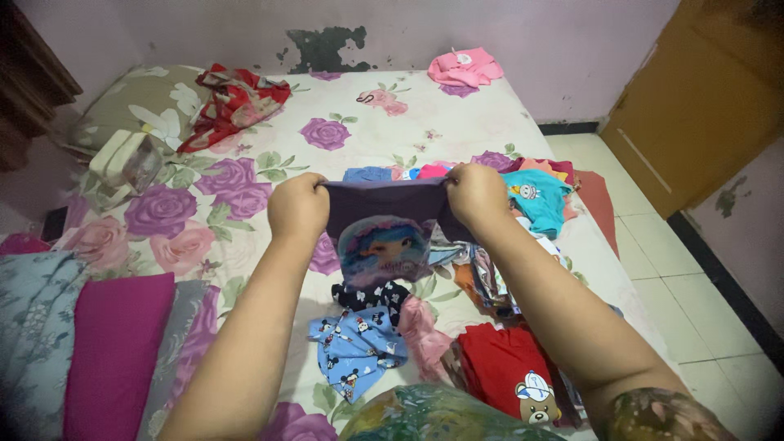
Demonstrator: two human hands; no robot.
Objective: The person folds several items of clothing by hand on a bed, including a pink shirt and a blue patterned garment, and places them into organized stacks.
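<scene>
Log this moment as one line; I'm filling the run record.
left hand: grips purple shirt | right hand: grips same shirt | shirt: held up over bed | clothes pile: below

The bed [367, 122] wears a cream sheet printed with purple and pink roses. On it lie a red patterned cloth [233, 102] near the floral pillow [151, 98], a pink garment [465, 67] at the far edge, a magenta cushion [114, 351], blue cartoon-print pyjamas [355, 347], a red bear shirt [506, 371] and a teal top [535, 196].
</scene>
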